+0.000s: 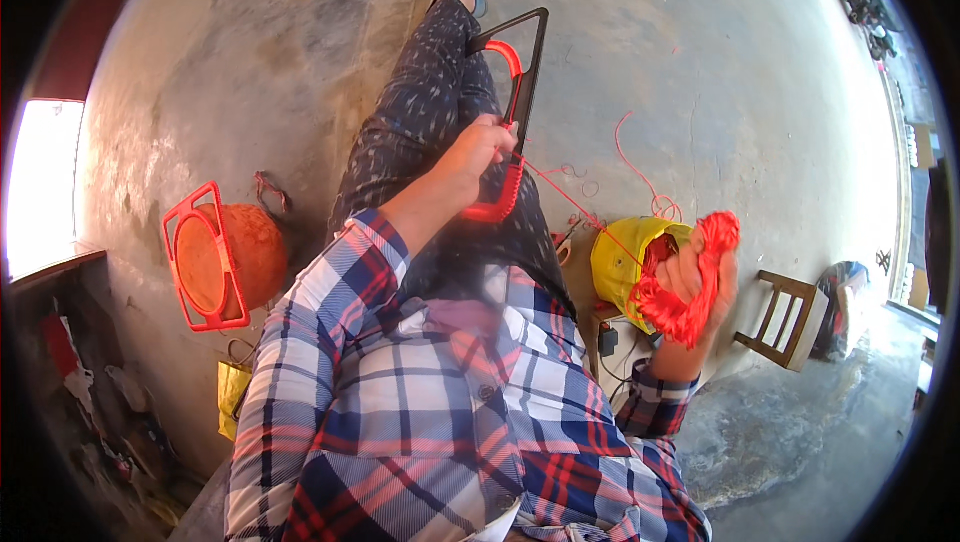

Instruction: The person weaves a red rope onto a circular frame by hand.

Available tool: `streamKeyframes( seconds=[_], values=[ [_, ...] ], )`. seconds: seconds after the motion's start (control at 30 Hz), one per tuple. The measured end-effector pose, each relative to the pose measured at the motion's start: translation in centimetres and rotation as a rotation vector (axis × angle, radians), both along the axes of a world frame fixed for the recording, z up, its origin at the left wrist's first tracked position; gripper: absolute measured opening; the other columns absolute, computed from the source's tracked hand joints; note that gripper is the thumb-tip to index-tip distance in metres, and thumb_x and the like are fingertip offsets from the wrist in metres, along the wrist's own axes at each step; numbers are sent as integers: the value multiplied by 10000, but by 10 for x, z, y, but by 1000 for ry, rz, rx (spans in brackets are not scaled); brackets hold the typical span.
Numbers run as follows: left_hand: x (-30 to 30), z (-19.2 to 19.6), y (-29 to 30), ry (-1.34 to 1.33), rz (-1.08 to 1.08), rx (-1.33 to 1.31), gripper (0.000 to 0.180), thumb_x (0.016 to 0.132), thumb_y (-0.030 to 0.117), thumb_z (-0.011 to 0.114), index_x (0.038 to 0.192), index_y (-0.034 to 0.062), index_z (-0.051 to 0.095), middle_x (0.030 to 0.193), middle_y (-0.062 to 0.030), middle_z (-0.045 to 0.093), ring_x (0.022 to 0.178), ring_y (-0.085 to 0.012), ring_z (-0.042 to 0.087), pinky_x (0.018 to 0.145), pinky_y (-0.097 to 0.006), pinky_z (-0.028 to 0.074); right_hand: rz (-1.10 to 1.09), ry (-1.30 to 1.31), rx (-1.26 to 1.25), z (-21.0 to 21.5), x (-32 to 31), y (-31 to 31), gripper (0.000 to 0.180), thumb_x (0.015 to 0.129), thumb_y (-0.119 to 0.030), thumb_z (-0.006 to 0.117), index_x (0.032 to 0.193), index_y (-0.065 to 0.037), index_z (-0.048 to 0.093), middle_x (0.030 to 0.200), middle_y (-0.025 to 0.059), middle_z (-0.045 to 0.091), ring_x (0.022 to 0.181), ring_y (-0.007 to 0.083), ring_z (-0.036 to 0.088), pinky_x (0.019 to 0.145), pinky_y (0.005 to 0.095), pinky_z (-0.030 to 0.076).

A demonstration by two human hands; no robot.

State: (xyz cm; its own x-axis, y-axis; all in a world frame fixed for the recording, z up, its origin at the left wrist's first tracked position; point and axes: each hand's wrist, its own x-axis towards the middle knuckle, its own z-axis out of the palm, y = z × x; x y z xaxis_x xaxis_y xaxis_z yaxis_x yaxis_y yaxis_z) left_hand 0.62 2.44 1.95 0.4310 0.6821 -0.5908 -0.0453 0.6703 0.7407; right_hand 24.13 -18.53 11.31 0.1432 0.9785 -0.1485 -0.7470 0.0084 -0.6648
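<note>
A black rectangular frame (pixel 538 57) with rounded corners lies over my legs, and red cord (pixel 508 190) is wrapped closely round part of it. My left hand (pixel 474 156) pinches the frame's near long side, fingers closed on it and the cord there. From that spot a single red strand (pixel 560 192) runs taut to the right. It leads to a thick bundle of red cord (pixel 718 234), which my right hand (pixel 685 274) grips, out to the right and above a yellow bag.
The yellow bag (pixel 610 267) stands open with red material inside. Loose red strands (pixel 640 167) trail on the concrete floor (pixel 750 72). At left, a red frame (pixel 180 272) leans on an orange round pot (pixel 255 252). A wooden frame-like piece (pixel 785 317) is at right.
</note>
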Motion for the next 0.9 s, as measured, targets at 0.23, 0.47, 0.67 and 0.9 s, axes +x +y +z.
streamKeyframes(
  seconds=[0.23, 0.47, 0.67, 0.9],
  values=[
    [-8, -17, -6, -97, -54, 97, 521, 709, 0, 615, 1219, -11, 509, 1086, -29, 504, 956, -108, 487, 915, -228, 362, -164, -72, 2, -28, 52, -22, 403, 1012, -412, 402, 1052, -35, 540, 569, -39, 418, 460, 87, 357, 515, 268, 318],
    [-8, 42, -46, 386, -192, 1184, 486, 801, 139, 666, 1238, -1, 504, 1191, -138, 526, 1161, -276, 484, 1017, -377, 376, -547, -387, -246, -38, -22, 38, 416, 997, -378, 432, 1181, -27, 559, 1028, 120, 615, 938, 223, 586, 906, 383, 445],
    [13, 71, -78, 66, -495, 952, 384, 907, 174, 603, 1243, 7, 519, 1200, -105, 555, 1148, -250, 516, 998, -360, 394, 49, -191, 231, -50, -90, 79, 693, 968, -544, 384, 1417, -17, 350, 1446, 154, 404, 1335, 276, 388, 1121, 412, 271],
    [-48, 99, 21, -481, 478, 309, 256, 978, 271, 546, 1148, 79, 556, 1006, -39, 622, 904, -175, 637, 805, -397, 547, 331, 12, -4, -66, -83, 60, 462, 978, -285, 508, 1321, 17, 446, 746, -2, 523, 426, 107, 324, 416, 268, 245]
  ],
)
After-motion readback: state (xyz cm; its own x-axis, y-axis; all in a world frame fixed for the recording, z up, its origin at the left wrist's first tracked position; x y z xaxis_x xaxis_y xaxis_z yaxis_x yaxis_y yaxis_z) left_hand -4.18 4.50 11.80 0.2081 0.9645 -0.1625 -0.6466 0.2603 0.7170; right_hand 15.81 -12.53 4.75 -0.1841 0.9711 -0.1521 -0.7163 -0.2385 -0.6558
